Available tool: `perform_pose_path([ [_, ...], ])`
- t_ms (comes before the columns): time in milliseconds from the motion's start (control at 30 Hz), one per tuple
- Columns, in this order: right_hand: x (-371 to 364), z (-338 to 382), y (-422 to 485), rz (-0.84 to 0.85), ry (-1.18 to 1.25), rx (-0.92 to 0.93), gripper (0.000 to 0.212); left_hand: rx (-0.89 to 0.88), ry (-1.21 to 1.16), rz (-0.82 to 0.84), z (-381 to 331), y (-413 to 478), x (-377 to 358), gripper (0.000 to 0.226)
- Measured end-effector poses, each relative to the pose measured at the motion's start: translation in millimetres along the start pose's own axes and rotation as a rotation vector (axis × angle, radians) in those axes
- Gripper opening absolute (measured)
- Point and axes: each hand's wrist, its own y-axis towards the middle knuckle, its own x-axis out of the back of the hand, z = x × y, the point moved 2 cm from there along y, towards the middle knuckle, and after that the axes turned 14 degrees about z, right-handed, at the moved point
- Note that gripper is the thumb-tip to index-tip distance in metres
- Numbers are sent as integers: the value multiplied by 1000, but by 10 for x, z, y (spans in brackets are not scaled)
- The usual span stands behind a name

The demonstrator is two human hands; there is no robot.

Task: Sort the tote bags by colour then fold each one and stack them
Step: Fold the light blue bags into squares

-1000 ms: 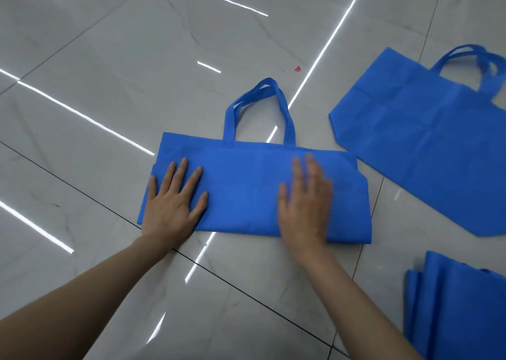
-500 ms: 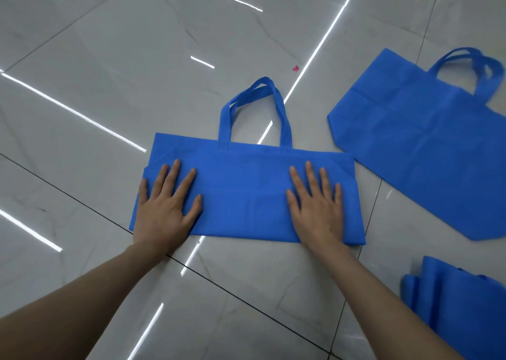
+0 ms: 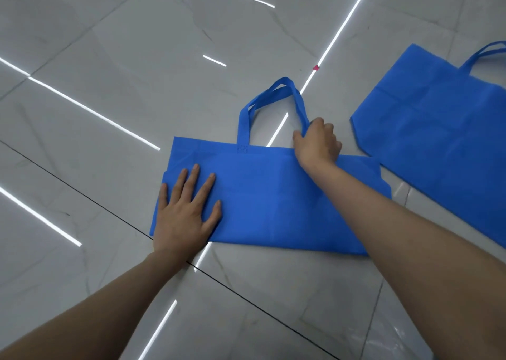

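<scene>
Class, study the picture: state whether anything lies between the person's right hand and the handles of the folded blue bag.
Nothing visible does. The right hand grips the handles at their right base, while the left hand presses flat on the folded blue bag.

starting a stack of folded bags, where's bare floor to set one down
Widest bare patch: the glossy grey tile floor left of the half-folded blue fabric tote bag. Also bare beyond its handles. Crowded on the right: only a narrow strip separates it from the flat blue tote bag.
</scene>
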Motion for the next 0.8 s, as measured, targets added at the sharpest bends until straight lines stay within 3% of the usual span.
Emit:
perform_pose_path([
  [133, 49, 89, 116, 39, 253, -10, 24, -13, -4, -7, 3, -4, 1, 63],
  [267, 178, 211, -61, 27, 597, 268, 40, -16, -20, -24, 0, -6, 4, 62],
  [400, 370, 299, -426, -78, 671, 549, 52, -20, -22, -38, -8, -17, 8, 62],
  [633, -236, -228, -1382, -275, 119, 761, 54, -21, -25, -37, 13, -5, -16, 66],
  [800, -831, -622, -1728, -172, -206, 598, 50, -11, -36, 21, 7, 19, -6, 71],
])
